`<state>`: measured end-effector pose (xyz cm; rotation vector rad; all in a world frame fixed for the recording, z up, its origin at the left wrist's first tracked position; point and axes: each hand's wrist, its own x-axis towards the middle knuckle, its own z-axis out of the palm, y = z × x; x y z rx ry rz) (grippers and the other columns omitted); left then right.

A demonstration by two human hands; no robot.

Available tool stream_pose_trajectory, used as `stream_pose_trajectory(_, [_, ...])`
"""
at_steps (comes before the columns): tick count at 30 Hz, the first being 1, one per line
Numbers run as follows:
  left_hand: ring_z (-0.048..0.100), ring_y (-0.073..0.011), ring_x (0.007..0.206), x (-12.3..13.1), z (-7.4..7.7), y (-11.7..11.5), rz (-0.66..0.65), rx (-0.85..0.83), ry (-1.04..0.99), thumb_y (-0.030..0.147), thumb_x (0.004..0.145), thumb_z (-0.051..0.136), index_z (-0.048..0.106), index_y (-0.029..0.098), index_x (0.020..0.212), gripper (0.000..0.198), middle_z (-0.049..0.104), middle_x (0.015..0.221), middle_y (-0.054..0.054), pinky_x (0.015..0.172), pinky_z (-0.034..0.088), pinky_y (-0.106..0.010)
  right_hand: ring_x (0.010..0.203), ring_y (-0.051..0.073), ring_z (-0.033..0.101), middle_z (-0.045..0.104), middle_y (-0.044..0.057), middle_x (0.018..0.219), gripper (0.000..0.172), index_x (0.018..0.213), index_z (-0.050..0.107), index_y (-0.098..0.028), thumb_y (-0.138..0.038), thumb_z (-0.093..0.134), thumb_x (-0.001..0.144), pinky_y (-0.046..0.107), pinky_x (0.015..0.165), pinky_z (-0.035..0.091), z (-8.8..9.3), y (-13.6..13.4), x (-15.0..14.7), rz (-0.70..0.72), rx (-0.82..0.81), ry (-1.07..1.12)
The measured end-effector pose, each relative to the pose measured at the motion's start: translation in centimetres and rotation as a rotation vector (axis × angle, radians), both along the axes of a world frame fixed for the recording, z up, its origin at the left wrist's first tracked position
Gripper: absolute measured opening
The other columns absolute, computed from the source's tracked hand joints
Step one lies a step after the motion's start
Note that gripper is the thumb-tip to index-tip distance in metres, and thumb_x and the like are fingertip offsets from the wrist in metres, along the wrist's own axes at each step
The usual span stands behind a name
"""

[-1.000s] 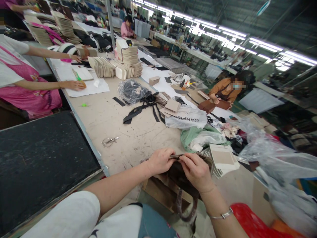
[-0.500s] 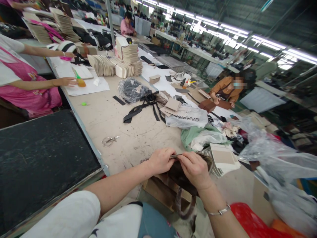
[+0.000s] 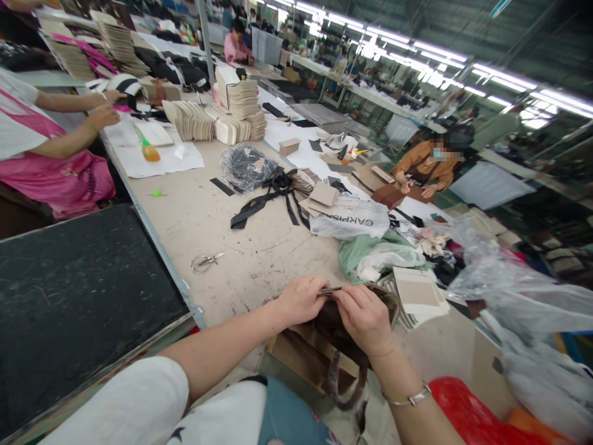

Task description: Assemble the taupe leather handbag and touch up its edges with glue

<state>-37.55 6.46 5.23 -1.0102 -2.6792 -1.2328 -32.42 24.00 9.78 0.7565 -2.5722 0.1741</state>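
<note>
A dark brown bag (image 3: 327, 321) with a looped handle (image 3: 340, 395) hanging down is at the table's near edge. My left hand (image 3: 303, 300) pinches the bag's upper rim from the left. Close beside it, my right hand (image 3: 365, 316) grips the same rim, thumb and fingers closed on the edge. Both hands hide part of the rim. Below the bag is an open cardboard box (image 3: 296, 361). To the right of my right hand lies a stack of beige and white panels (image 3: 419, 293).
Scissors (image 3: 206, 263) lie on the table to the left. Beyond are black straps (image 3: 259, 209), a printed plastic bag (image 3: 349, 216) and green cloth (image 3: 356, 253). A co-worker in a pink apron (image 3: 78, 179) stands at left; another in brown (image 3: 417, 164) is at right.
My hands stay almost in place on the bag's rim. The co-worker at left has drawn both hands together, lifting one away from the orange glue bottle.
</note>
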Motion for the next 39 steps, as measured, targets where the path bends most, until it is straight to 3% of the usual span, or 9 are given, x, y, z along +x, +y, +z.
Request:
stream_pose_trajectory(6, [0.063, -0.0179, 0.085, -0.4, 0.0, -0.3, -0.061, 0.082, 0.034, 0.037, 0.089, 0.055, 0.062, 0.019, 0.099, 0.022, 0.067, 0.091, -0.005, 0.078, 0.050, -0.028, 0.085, 0.018, 0.057, 0.062, 0.007, 0.089, 0.012, 0.089, 0.066, -0.019, -0.018, 0.054, 0.090, 0.030, 0.079, 0.047, 0.1, 0.8, -0.2, -0.129, -0.176, -0.018])
stream_pose_trajectory(11, [0.064, -0.0190, 0.088, -0.7, -0.1, -0.2, -0.058, 0.094, 0.064, 0.037, 0.090, 0.054, 0.061, 0.018, 0.104, 0.025, 0.068, 0.095, -0.006, 0.081, 0.052, -0.031, 0.085, 0.019, 0.056, 0.062, 0.007, 0.089, 0.013, 0.095, 0.066, -0.018, -0.021, 0.055, 0.090, 0.030, 0.078, 0.046, 0.3, 0.9, -0.2, -0.164, -0.137, -0.028])
stream_pose_trajectory(15, [0.064, -0.0190, 0.092, -0.8, -0.3, -0.1, -0.064, 0.111, 0.077, 0.033, 0.091, 0.053, 0.061, 0.018, 0.108, 0.024, 0.068, 0.100, -0.007, 0.084, 0.052, -0.032, 0.082, 0.018, 0.055, 0.062, 0.007, 0.084, 0.014, 0.088, 0.066, -0.019, -0.020, 0.053, 0.090, 0.030, 0.077, 0.044, 0.3, 0.8, -0.4, -0.180, -0.118, -0.033])
stream_pose_trajectory(27, [0.065, -0.0175, 0.078, -2.0, -0.5, 0.2, -0.056, 0.077, 0.050, 0.031, 0.092, 0.049, 0.069, 0.018, 0.094, 0.024, 0.071, 0.082, -0.005, 0.075, 0.053, -0.030, 0.081, 0.020, 0.048, 0.055, 0.007, 0.080, 0.015, 0.077, 0.059, -0.017, -0.018, 0.052, 0.090, 0.031, 0.072, 0.036, 0.2, -0.2, -1.6, -0.286, -0.026, -0.046])
stream_pose_trajectory(34, [0.060, -0.0151, 0.071, -3.0, -0.2, 0.1, 0.008, 0.050, -0.065, 0.029, 0.089, 0.050, 0.068, 0.018, 0.081, 0.023, 0.067, 0.074, -0.001, 0.069, 0.047, -0.026, 0.082, 0.018, 0.050, 0.057, 0.005, 0.081, 0.010, 0.076, 0.060, -0.018, -0.021, 0.061, 0.085, 0.029, 0.073, 0.037, 0.4, -0.5, -2.6, -0.362, -0.149, -0.098])
stream_pose_trajectory(36, [0.058, -0.0140, 0.068, -3.2, 0.3, 0.2, 0.006, 0.067, -0.128, 0.030, 0.088, 0.050, 0.068, 0.017, 0.078, 0.024, 0.065, 0.070, 0.000, 0.066, 0.045, -0.025, 0.085, 0.019, 0.051, 0.059, 0.005, 0.086, 0.006, 0.084, 0.062, -0.019, -0.024, 0.064, 0.083, 0.029, 0.075, 0.039, 0.4, -0.1, -2.8, -0.384, -0.206, -0.109])
stream_pose_trajectory(39, [0.054, -0.0128, 0.063, -3.4, 0.8, 0.3, 0.007, 0.094, -0.232, 0.032, 0.086, 0.051, 0.067, 0.016, 0.075, 0.025, 0.061, 0.064, 0.002, 0.061, 0.041, -0.023, 0.088, 0.019, 0.052, 0.060, 0.004, 0.090, 0.013, 0.093, 0.066, -0.021, -0.025, 0.068, 0.081, 0.029, 0.076, 0.040, 0.4, 0.4, -3.3, -0.389, -0.268, -0.123])
